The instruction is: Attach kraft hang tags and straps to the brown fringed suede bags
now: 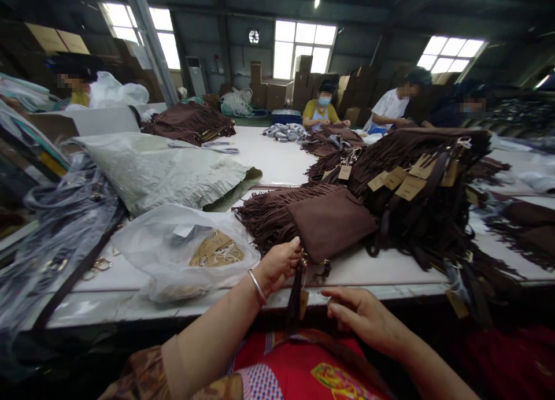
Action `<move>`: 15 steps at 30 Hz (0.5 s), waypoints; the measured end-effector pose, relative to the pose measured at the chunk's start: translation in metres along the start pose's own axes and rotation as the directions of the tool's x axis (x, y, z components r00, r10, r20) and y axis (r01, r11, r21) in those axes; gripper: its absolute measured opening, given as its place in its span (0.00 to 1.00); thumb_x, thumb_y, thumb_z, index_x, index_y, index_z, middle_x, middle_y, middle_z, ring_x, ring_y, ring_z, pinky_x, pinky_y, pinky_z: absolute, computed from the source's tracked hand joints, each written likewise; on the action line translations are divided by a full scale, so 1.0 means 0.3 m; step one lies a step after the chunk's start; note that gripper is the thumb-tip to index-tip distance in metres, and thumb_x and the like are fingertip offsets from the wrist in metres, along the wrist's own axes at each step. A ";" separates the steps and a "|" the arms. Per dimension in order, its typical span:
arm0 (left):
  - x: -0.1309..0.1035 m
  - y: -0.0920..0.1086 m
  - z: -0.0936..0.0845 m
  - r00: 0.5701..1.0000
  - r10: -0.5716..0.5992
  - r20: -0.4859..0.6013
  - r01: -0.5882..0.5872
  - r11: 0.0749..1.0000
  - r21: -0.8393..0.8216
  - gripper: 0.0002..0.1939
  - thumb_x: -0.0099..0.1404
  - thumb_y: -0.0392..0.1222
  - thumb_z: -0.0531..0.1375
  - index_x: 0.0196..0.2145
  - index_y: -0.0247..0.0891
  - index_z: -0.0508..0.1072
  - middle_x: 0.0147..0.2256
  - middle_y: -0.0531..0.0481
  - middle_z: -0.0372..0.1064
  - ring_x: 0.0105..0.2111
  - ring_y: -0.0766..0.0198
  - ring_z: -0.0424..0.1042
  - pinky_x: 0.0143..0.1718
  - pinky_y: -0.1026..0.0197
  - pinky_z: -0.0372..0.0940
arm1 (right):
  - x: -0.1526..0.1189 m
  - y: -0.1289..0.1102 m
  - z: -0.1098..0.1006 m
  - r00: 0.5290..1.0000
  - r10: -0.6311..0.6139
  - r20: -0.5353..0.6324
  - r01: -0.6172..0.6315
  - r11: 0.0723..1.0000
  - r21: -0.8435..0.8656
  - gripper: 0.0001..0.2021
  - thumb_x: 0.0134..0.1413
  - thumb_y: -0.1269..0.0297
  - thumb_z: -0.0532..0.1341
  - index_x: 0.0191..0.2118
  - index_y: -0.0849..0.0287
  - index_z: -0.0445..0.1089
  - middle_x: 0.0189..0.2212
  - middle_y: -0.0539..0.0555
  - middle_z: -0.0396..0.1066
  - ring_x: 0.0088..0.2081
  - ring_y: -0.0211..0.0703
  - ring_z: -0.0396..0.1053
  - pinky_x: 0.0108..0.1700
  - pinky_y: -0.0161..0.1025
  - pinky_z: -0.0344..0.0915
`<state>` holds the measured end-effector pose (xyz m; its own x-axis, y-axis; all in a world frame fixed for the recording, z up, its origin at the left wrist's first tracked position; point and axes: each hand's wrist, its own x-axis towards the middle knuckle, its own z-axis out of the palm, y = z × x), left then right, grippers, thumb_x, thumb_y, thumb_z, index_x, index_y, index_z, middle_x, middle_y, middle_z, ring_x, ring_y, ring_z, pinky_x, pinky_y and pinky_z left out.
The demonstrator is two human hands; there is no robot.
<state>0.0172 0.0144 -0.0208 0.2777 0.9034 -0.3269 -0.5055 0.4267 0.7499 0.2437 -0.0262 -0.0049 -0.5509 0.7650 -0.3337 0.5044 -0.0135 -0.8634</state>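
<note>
Your left grip (280,267) is closed on the near left corner of the brown bag (333,218), thumb uppermost. The bag lies on the table (390,270), ahead and to the right of this grip; its fringe (266,212) spreads directly ahead. A dark strap (295,290) hangs just right of your left grip, past the table's near edge, with a tan tag (304,304) beside it. Your right grip (366,316) is empty and partly open, index finger extended toward the strap but apart from it; it stands to the right of the left grip and nearer to you. A silver bangle (257,286) circles the wrist behind your left grip. To the left of that grip, clear plastic (160,255) contains further tags (212,250) with white strings; beyond it lies a pale sack (165,166). Ahead and to the right of your right grip rises a pile (385,151) of fringed, tagged bags.
</note>
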 end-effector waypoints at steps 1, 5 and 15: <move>0.003 0.006 0.012 1.000 -0.022 -0.003 0.022 1.000 -0.004 0.27 0.54 0.64 0.65 0.34 0.34 0.71 0.31 0.49 0.71 0.28 0.68 0.70 0.32 0.64 0.65 | -0.002 0.010 0.000 1.000 -0.003 -0.031 0.003 1.000 -0.016 0.21 0.60 0.57 0.56 0.55 0.62 0.68 0.32 0.51 0.72 0.27 0.37 0.69 0.30 0.36 0.66; 0.009 0.020 0.057 0.999 -0.035 -0.013 0.036 0.994 0.104 0.30 0.54 0.67 0.63 0.35 0.35 0.70 0.30 0.51 0.69 0.27 0.67 0.71 0.31 0.63 0.66 | -0.012 0.067 -0.032 0.991 0.002 -0.136 -0.003 1.000 -0.009 0.22 0.60 0.55 0.54 0.54 0.63 0.69 0.31 0.51 0.73 0.26 0.38 0.69 0.30 0.37 0.66; -0.027 0.061 0.097 0.999 0.041 0.034 -0.052 0.850 0.524 0.21 0.45 0.38 0.71 0.36 0.34 0.71 0.31 0.51 0.71 0.29 0.65 0.70 0.31 0.62 0.64 | -0.020 0.150 -0.072 0.978 -0.001 -0.206 0.020 0.996 0.092 0.23 0.57 0.52 0.55 0.51 0.61 0.71 0.29 0.50 0.73 0.24 0.38 0.68 0.27 0.36 0.65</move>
<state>0.0295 0.0136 0.0122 0.2841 0.9180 -0.2766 -0.0156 0.2929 0.9560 0.2841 -0.0174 -0.0337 -0.4023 0.8814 -0.2475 0.4299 -0.0568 -0.9011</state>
